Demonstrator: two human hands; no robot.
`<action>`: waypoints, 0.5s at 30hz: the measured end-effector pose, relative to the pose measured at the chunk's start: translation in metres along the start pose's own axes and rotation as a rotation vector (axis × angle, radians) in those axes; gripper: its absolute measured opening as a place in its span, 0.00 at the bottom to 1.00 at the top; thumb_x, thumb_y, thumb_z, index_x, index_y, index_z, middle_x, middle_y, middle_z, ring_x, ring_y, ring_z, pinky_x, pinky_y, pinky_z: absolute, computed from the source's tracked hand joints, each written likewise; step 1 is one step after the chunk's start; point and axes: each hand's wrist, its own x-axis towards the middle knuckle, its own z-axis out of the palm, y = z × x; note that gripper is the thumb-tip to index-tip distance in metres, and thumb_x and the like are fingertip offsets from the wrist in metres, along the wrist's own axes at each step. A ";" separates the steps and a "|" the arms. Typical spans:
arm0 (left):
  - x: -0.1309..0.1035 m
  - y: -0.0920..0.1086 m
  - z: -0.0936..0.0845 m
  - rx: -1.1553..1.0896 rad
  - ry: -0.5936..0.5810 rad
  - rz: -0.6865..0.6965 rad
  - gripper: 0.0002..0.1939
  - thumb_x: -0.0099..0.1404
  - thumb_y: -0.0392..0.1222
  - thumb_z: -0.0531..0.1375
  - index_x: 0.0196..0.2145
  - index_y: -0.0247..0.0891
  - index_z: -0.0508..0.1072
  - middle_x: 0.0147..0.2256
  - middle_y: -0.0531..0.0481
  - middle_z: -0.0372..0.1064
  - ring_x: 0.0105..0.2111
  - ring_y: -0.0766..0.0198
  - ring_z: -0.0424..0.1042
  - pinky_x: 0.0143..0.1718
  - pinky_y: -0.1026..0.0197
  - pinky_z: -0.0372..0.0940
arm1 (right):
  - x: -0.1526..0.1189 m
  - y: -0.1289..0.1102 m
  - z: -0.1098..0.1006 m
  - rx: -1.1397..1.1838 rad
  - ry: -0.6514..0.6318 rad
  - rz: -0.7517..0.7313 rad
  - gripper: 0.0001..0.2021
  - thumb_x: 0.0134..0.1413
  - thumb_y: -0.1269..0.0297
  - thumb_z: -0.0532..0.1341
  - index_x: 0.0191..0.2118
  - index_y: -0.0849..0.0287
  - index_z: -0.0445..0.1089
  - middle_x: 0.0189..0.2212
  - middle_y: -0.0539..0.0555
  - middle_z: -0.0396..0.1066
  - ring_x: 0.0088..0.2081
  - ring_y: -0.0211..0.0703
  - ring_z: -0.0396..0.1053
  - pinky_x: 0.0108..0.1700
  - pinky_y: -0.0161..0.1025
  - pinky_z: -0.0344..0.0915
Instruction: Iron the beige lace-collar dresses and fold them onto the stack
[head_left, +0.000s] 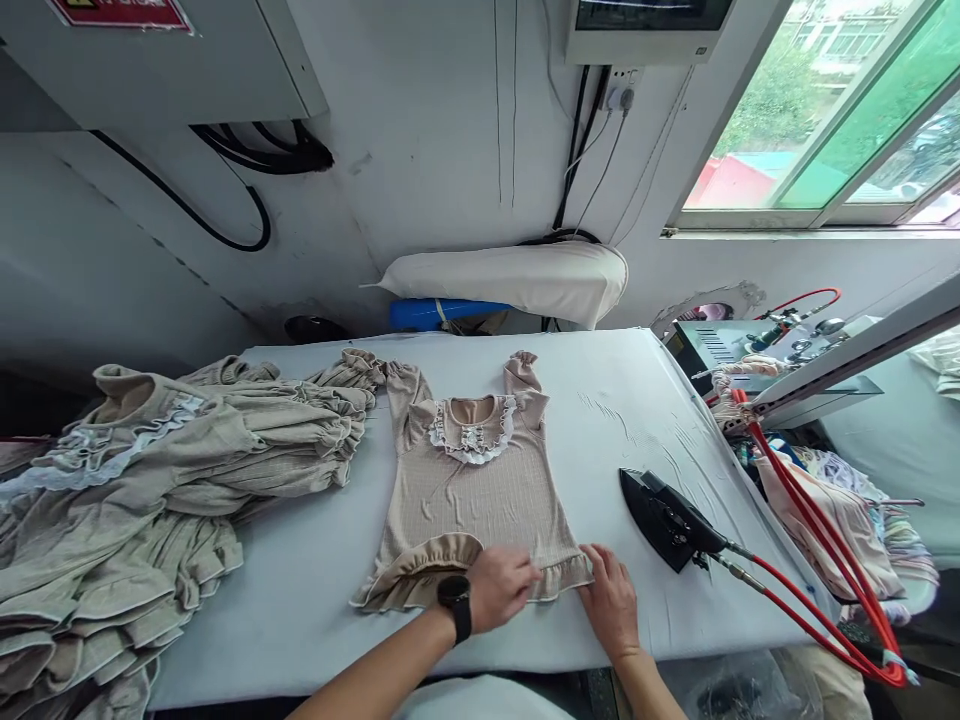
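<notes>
A beige child's dress (480,500) lies spread on the white padded ironing table, its neck away from me. White lace edges its collar, and part of the ruffled hem is folded up on the left. My left hand (504,588), with a black watch on the wrist, is closed at the middle of the hem, blurred a little. At the hem's right corner, the fingers of my right hand (611,600) pinch the ruffle. A black iron (667,515) rests on the table to the right of my right hand.
Similar beige garments (195,470) are heaped on the left. Red hoses (817,620) run from the iron over the right edge. A padded white sleeve board (510,280) stands behind the table (300,600). A metal machine (765,350) and piled cloth (847,520) are at right.
</notes>
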 end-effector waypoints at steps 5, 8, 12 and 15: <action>-0.029 -0.036 -0.015 0.188 -0.035 -0.129 0.24 0.63 0.38 0.64 0.57 0.43 0.68 0.54 0.45 0.71 0.54 0.50 0.67 0.60 0.47 0.56 | 0.013 0.004 -0.006 -0.028 -0.090 -0.078 0.15 0.55 0.77 0.58 0.45 0.50 0.69 0.42 0.52 0.74 0.44 0.48 0.70 0.51 0.45 0.61; -0.037 -0.048 0.000 0.282 0.002 -0.121 0.07 0.71 0.33 0.58 0.45 0.41 0.72 0.44 0.46 0.73 0.44 0.55 0.69 0.50 0.52 0.60 | 0.017 0.001 -0.005 -0.075 -0.063 0.026 0.08 0.56 0.76 0.56 0.32 0.53 0.63 0.30 0.49 0.68 0.36 0.46 0.67 0.46 0.45 0.59; -0.047 -0.048 0.014 0.357 0.103 -0.008 0.12 0.76 0.32 0.52 0.49 0.42 0.72 0.42 0.45 0.73 0.41 0.56 0.70 0.43 0.54 0.60 | -0.004 -0.003 -0.014 -0.114 0.017 0.071 0.08 0.61 0.70 0.55 0.44 0.53 0.67 0.41 0.55 0.74 0.43 0.52 0.69 0.49 0.49 0.59; -0.053 -0.046 0.017 0.374 0.126 0.070 0.14 0.77 0.33 0.50 0.53 0.42 0.71 0.42 0.45 0.73 0.42 0.56 0.70 0.43 0.53 0.61 | -0.022 -0.018 -0.022 -0.052 0.033 -0.153 0.15 0.64 0.65 0.58 0.55 0.50 0.68 0.50 0.57 0.75 0.50 0.55 0.70 0.54 0.52 0.61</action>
